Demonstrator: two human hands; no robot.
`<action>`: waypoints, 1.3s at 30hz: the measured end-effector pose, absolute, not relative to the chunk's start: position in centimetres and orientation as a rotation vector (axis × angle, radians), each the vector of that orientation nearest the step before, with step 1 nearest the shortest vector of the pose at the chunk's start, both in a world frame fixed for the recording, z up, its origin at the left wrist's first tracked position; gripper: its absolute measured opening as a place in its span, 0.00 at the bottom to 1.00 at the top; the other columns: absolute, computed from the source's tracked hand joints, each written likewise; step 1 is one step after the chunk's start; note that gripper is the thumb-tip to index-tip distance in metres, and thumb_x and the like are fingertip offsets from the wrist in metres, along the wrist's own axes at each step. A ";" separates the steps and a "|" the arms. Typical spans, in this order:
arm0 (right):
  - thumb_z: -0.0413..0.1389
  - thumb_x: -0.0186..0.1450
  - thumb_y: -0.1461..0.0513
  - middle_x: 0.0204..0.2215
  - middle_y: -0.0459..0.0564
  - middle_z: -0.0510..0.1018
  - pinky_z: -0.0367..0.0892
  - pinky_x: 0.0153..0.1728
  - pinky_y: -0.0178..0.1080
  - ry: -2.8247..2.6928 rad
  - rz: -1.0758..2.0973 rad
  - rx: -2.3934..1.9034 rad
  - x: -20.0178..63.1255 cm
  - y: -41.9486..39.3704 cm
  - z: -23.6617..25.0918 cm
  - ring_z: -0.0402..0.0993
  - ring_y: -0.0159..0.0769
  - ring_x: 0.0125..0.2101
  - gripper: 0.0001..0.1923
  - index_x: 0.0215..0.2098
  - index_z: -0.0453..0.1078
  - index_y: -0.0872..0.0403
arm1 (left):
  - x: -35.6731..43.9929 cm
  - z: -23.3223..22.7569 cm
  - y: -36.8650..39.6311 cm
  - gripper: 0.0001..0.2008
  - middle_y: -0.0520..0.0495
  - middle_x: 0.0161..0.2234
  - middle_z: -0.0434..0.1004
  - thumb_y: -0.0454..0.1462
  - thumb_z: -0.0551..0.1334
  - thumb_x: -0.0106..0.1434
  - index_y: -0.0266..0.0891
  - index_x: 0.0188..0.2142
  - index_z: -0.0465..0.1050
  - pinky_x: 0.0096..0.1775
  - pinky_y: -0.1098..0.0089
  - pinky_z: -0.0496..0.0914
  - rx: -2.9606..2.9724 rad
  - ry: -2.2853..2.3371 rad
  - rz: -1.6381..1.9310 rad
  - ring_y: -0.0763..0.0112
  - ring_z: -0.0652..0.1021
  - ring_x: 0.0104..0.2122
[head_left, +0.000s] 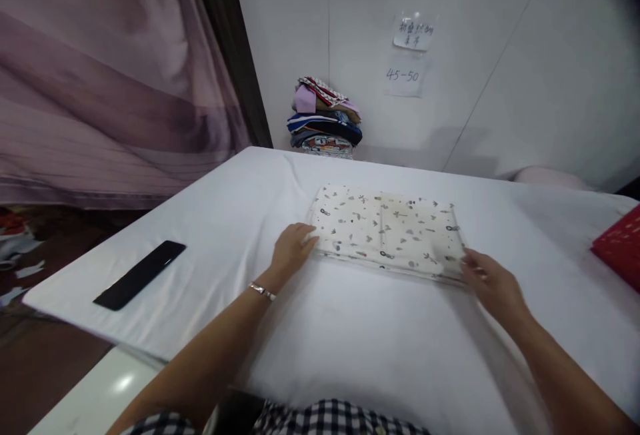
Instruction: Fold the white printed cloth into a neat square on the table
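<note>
In the head view, a person has both bare hands at a folded cloth (385, 225), which lies flat on the white-covered table (360, 342), in front of the person and a little to the right of the middle of the view. The cloth is off-white, with small scattered motifs in grey, brown and dark colours. It makes a wide rectangle, and along its near edge several layers are visible, one upon another.

The left hand (294, 248) is at the left edge of the cloth, near the front corner. Its thumb and fingers are set narrowly apart and touch this edge; whether they pinch it, one cannot tell. On this wrist there is a silvery bracelet (263, 291). The right hand (490, 283) is at the right front corner, with the fingers bent and narrow. The hand is somewhat blurred, so one cannot tell if the cloth is firmly held there.

On the left part of the table lies a flat black object (140, 275), well apart from the cloth. At the right border, a red thing (620, 245) is partly in view. Beyond the far edge of the table, a pile of folded fabrics (325, 118) stands near the pale wall (280, 22), where a paper sign (403, 77) reads "45-50". A pinkish curtain (100, 75) hangs on the left.
</note>
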State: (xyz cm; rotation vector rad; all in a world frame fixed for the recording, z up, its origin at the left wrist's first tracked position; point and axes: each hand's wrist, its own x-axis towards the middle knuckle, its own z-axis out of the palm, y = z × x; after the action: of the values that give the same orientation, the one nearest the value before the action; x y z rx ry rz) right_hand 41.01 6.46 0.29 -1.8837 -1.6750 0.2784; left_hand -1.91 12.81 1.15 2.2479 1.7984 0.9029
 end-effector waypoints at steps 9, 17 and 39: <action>0.52 0.63 0.63 0.41 0.52 0.76 0.65 0.44 0.43 -2.347 0.163 -1.306 28.0 9.8 0.5 0.69 0.41 0.42 0.10 0.41 0.73 0.53 | 3.7 -0.5 12.7 0.06 0.48 0.38 0.75 0.37 0.59 0.62 0.43 0.37 0.74 0.46 0.60 0.61 2.707 1.327 0.755 0.64 0.71 0.42; 0.49 0.65 0.63 0.39 0.54 0.75 0.64 0.41 0.42 -2.297 0.023 -1.329 27.6 10.3 -1.9 0.67 0.41 0.40 0.12 0.42 0.72 0.54 | 3.8 -1.2 12.9 0.11 0.47 0.40 0.74 0.36 0.58 0.62 0.42 0.45 0.71 0.46 0.61 0.61 2.775 1.245 0.755 0.64 0.69 0.43; 0.47 0.66 0.63 0.38 0.54 0.73 0.64 0.37 0.41 -2.342 -0.071 -1.251 27.9 9.8 -2.3 0.66 0.41 0.38 0.14 0.48 0.68 0.53 | 4.1 -1.1 12.7 0.13 0.47 0.41 0.73 0.32 0.54 0.62 0.41 0.45 0.69 0.46 0.62 0.62 2.767 1.241 0.620 0.65 0.70 0.43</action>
State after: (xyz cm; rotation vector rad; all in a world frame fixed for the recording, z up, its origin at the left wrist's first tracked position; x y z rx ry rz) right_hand 27.85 9.80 -2.30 -1.2512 -2.3418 -0.0715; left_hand 4.14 12.66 -1.15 2.7674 1.2407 0.6199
